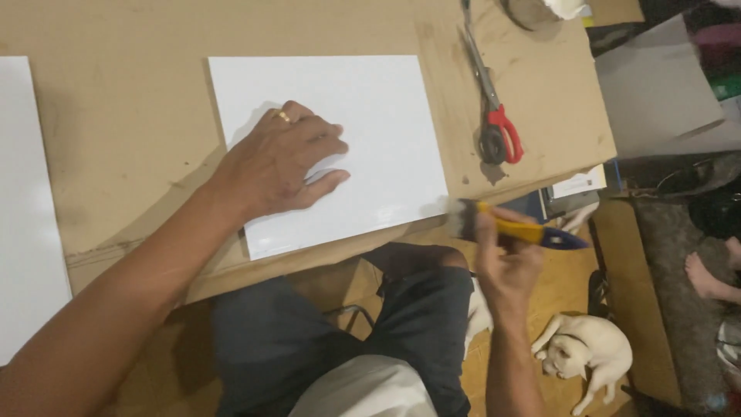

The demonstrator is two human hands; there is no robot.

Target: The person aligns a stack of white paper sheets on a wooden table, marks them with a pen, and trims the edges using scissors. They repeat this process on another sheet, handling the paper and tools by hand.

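left hand [282, 162] lies flat with fingers spread on the white board [332, 147], so keep it pressed down while the right hand [505, 259], fingers wrapped round the yellow-handled brush [509, 228], comes in light from the edge.

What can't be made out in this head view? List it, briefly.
- Paintbrush in the right hand: bristles motion-blurred, so paint or glue cannot be told.
- White sheet: the part under the flat left hand is hidden.
- Second white panel: cut off by the left edge.
- Grey round thing above the scissors: cut off by the top edge.
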